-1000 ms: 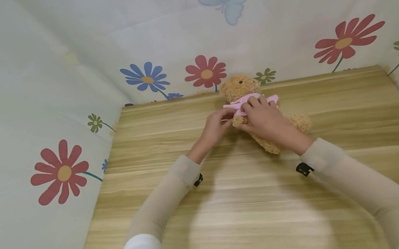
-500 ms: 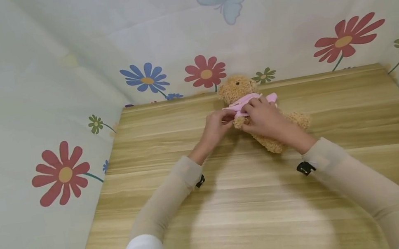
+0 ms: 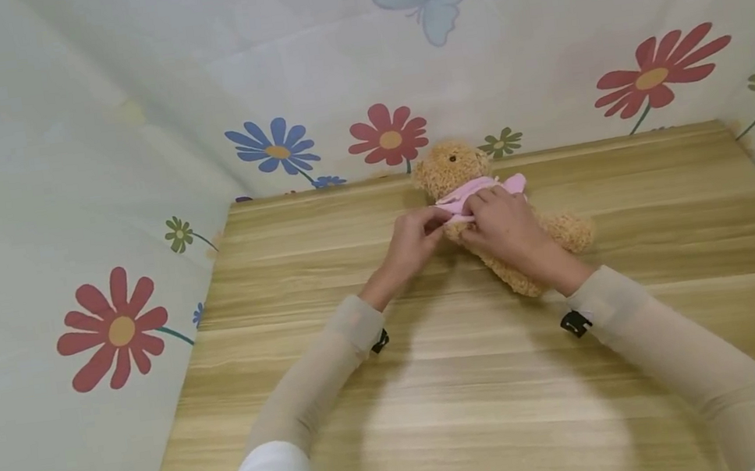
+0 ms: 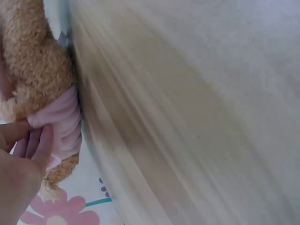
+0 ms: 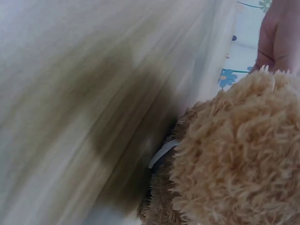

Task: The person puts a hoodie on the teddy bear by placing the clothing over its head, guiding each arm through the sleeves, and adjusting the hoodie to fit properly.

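A curly tan teddy bear (image 3: 448, 168) lies on the wooden table near its back edge, head toward the wall and legs toward the front right. It wears a pink garment (image 3: 464, 192), bunched in folds around the upper body. With thumb and fingertips my left hand (image 3: 412, 243) pinches the garment's edge; in the left wrist view the pink cloth (image 4: 65, 124) shows its folds beside the fingers. My right hand (image 3: 506, 223) lies across the bear's body, its curled fingers gripping the garment. Tan fur fills much of the right wrist view, where a thin white strip (image 5: 162, 153) sticks out.
The wood-grain table (image 3: 440, 400) extends in front of the bear and to both sides. Behind it rises a pale wall sheet (image 3: 298, 49) printed with flowers and a butterfly. A similar sheet borders the left side.
The garment's left edge has drawn in toward the bear, and the left hand has come slightly right with it. The bear's legs have shifted a little toward the lower right.
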A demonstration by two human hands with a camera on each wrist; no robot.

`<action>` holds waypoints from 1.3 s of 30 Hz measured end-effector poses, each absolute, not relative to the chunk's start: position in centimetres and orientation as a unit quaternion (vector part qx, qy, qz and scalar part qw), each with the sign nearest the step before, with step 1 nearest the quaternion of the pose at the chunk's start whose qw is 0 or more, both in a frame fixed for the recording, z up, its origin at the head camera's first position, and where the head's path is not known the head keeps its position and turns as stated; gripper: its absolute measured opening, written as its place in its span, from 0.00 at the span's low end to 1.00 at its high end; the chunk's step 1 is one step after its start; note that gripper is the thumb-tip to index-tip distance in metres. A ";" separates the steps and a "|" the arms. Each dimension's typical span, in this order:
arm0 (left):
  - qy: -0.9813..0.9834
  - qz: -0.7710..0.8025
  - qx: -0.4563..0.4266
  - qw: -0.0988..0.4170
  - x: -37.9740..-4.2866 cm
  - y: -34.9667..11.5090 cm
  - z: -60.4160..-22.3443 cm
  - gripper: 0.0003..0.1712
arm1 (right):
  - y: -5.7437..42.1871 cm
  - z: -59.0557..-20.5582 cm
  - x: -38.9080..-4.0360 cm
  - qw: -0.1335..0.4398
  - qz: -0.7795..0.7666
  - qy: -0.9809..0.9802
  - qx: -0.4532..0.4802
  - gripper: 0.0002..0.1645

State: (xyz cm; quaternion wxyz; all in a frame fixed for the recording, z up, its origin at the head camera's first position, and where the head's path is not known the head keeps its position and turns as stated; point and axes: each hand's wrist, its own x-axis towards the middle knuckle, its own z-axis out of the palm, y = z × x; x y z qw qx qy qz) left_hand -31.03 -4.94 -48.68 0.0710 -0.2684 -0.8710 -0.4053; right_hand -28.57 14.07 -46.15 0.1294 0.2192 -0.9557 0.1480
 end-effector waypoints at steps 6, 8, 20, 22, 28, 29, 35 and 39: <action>-0.853 -0.438 -0.282 0.020 -30.4 -4.6 -48.2 0.03 | 14.2 -46.8 -29.6 0.223 0.114 -0.940 0.231 0.14; -0.854 -0.434 -0.287 0.005 -30.2 -4.3 -48.1 0.04 | 14.3 -46.9 -30.0 0.243 0.099 -0.937 0.232 0.14; -0.848 -0.463 -0.258 0.027 -28.9 -3.5 -49.3 0.10 | 13.7 -47.2 -32.0 0.236 0.090 -0.931 0.264 0.11; -0.861 -0.448 -0.239 0.033 -28.9 -3.7 -49.2 0.14 | 14.0 -46.7 -32.1 0.192 0.114 -0.934 0.280 0.09; -0.903 -0.398 -0.149 0.064 -29.3 -5.8 -48.5 0.22 | 14.5 -45.7 -31.9 0.113 0.185 -0.930 0.296 0.14; -0.904 -0.401 -0.129 0.066 -29.4 -6.3 -48.5 0.20 | 14.4 -45.8 -31.9 0.113 0.188 -0.930 0.296 0.16; -0.881 -0.448 -0.136 0.064 -30.0 -7.7 -49.5 0.07 | 14.3 -46.5 -32.1 0.142 0.193 -0.924 0.298 0.16; -0.850 -0.507 -0.119 0.084 -30.6 -7.5 -50.4 0.09 | 14.0 -46.7 -32.2 0.154 0.215 -0.913 0.311 0.12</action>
